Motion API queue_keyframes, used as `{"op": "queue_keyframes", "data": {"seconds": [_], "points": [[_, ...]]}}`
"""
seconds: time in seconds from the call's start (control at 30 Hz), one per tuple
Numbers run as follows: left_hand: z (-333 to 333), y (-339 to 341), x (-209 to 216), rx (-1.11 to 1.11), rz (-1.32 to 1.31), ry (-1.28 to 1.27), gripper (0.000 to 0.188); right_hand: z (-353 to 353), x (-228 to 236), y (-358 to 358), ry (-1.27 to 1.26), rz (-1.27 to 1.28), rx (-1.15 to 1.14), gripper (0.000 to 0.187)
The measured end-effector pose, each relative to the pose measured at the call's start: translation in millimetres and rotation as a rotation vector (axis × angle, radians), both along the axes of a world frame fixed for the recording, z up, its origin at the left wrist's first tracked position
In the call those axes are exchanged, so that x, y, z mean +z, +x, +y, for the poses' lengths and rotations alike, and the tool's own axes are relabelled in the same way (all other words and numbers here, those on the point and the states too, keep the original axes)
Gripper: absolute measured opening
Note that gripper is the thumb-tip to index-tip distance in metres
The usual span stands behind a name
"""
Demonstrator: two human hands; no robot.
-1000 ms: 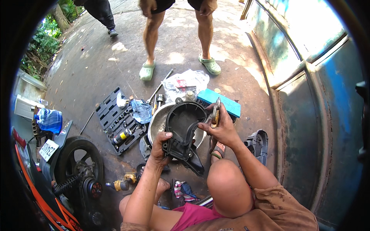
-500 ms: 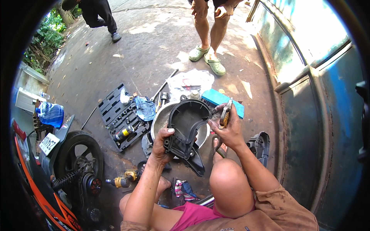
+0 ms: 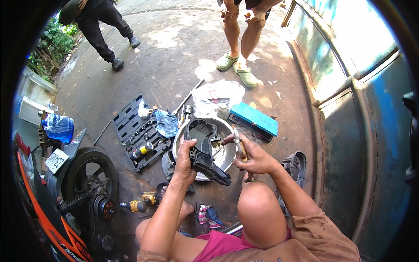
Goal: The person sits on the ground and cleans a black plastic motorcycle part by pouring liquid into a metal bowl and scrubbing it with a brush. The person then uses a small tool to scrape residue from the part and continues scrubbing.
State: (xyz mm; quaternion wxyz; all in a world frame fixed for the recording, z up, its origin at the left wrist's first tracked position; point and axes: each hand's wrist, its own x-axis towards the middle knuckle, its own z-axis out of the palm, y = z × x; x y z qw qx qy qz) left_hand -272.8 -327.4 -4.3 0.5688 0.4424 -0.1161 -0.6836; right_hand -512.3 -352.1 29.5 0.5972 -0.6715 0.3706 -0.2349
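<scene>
Black housing (image 3: 204,160), just one, gripped by left hand (image 3: 185,163), one yellow-handled tool (image 3: 241,152) grasped in right hand (image 3: 258,160), one basin (image 3: 226,156) beneath

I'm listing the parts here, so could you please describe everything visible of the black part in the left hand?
The black part looks like plastic: a round, hollow section with a raised rim, joined to a narrower piece tapering toward the picture's lower right. Its surface looks dull. The left hand grips its left side. It is held tilted over the silvery basin. The right hand is close on its right; whether they touch is unclear.
</scene>
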Motion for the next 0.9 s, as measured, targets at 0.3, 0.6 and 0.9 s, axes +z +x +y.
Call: {"op": "queue_keyframes", "data": {"seconds": [0.3, 0.6, 0.9], "points": [[-0.5, 1.8, -9.3, -0.005, 0.003, 0.016, 0.031, -18.7, -20.2, 24.4, -0.191, 0.010, 0.036, 0.064], [0.3, 17.6, 0.9, -0.133, 0.180, -0.026, 0.048, -31.4, -37.1, 2.1, -0.078, -0.126, -0.714, 0.048], [-3.3, 24.8, 17.1, -0.494, 0.133, 0.084, 0.067, -61.6, -34.3, -8.2, 0.193, -0.109, -0.209, 0.058]]}}
